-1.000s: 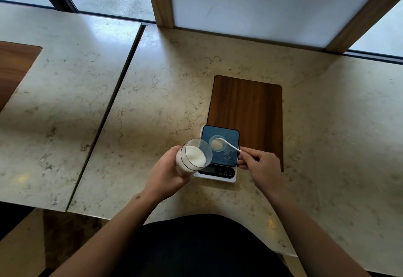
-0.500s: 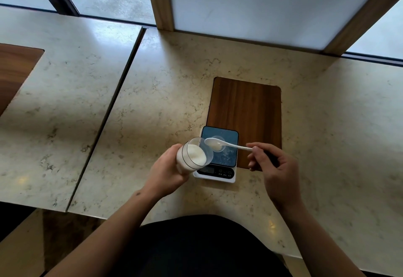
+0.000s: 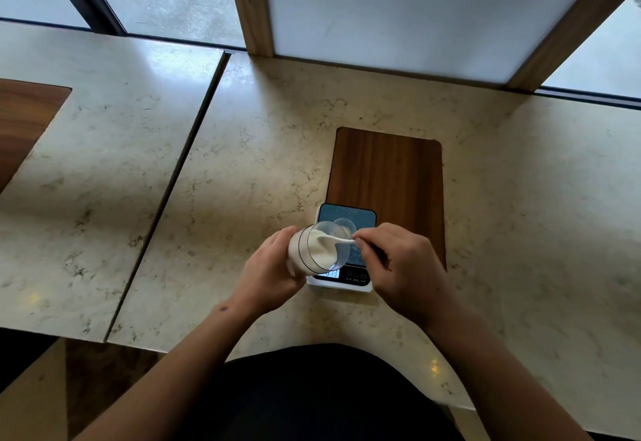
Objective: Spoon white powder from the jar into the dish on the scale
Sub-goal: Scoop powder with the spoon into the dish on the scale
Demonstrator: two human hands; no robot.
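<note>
Now left hand (image 3: 274, 268) wraps tilted jar (image 3: 312, 249), mouth toward right hand (image 3: 399, 263); right fingertips pinch spoon (image 3: 338, 240) handle, bowl buried in white powder (image 3: 321, 248); dish (image 3: 343, 225) on scale (image 3: 347, 249) just beyond knuckles; powder loose, spills easily, keep spoon level, grip handle end

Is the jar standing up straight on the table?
No, the left hand holds the jar tipped on its side above the scale, while the right hand dips the spoon into its powder.
</note>
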